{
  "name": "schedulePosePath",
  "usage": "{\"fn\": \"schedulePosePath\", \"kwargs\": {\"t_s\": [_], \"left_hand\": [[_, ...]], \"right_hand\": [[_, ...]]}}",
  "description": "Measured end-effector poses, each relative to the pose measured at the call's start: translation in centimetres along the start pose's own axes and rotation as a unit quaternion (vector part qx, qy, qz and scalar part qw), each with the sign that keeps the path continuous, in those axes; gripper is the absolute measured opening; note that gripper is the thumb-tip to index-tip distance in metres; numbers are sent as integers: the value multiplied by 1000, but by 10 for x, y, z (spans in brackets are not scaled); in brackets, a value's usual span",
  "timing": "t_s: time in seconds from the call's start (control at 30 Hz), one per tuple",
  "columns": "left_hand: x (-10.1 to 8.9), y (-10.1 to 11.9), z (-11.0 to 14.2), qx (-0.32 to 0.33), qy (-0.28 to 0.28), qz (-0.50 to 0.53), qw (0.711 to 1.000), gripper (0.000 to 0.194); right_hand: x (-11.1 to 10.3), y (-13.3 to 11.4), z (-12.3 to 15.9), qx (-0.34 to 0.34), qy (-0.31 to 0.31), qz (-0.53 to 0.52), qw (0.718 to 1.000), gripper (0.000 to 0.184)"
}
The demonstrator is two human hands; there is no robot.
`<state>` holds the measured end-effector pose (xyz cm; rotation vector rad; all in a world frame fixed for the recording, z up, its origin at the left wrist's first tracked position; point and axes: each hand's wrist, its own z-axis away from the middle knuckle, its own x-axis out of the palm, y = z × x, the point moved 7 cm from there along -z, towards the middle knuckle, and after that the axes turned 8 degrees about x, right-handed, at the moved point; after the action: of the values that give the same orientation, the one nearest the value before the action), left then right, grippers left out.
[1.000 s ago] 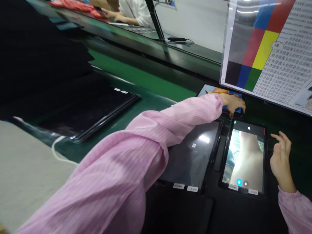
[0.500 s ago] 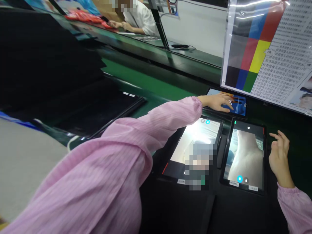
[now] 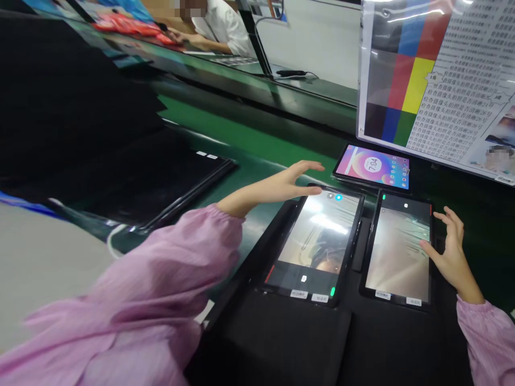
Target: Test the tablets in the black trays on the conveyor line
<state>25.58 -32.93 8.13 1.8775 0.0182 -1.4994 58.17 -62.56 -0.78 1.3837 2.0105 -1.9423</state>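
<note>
Clock bearings from the left tablet's middle. At 10 o'clock, a large mass of dark sheets, standing. Beneath and to its right, a flat black slab bearing two white labels; white cable near its lower edge, at 9. Between 10 and 11, well off, a red bundle. At 11, also well off, a co-worker in a white sleeve, seated across the line.

Left hand, at 11, over the green counter: fingers spread, grasping nothing, thumb at the left tablet's upper left corner; contact cannot be told. Left tablet lies face up on a black pad, screen lit with a pale camera picture, glare across it. Far tablet, between 1 and 2, shows a colourful home screen, 7:04. Right tablet, at 3, just beside, also lit. Colour chart with printed text stands beyond, between 1 and 2.

Right hand, at 3: loosely curled, unclenched, thumb over the right tablet's right edge; touch uncertain.
</note>
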Motion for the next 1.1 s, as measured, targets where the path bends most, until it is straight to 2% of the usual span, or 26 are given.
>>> {"fn": "schedulePosePath", "kwargs": {"t_s": [0.1, 0.17, 0.23, 0.37, 0.47, 0.53, 0.6, 0.67, 0.77, 0.97, 1.1], "left_hand": [[11, -15, 47, -112, -48, 38, 992, 101], [19, -16, 66, -126, -74, 49, 988, 111], [28, -13, 77, -114, -91, 56, 988, 120], [41, -10, 80, -114, -81, 50, 989, 140], [45, -11, 74, -119, -54, 43, 991, 144], [45, -14, 69, -142, -16, 51, 988, 137], [42, -18, 65, -177, 43, 66, 981, 119], [40, -20, 65, -210, 93, 78, 970, 97], [40, -16, 69, -231, 110, 106, 961, 80], [40, 0, 90, -191, 94, 141, 967, 76], [41, 7, 108, -172, 67, 149, 971, 80]], "right_hand": [[-1, 8, 4, 19, -90, -26, 995, 83], [-2, 12, 7, 31, -133, -37, 990, 93], [-2, 13, 10, 32, -159, -36, 986, 101], [-3, 11, 10, 19, -168, -34, 985, 111], [-4, 14, 7, 25, -185, -53, 981, 116], [-3, 17, 5, 36, -206, -52, 977, 121], [-1, 19, 3, 50, -218, -30, 974, 127], [0, 20, 0, 66, -194, -13, 979, 131], [2, 21, -6, 100, -102, -34, 989, 121], [6, 36, -14, 163, 16, -60, 985, 76], [-5, 24, -8, 143, 46, -56, 987, 66]]}}
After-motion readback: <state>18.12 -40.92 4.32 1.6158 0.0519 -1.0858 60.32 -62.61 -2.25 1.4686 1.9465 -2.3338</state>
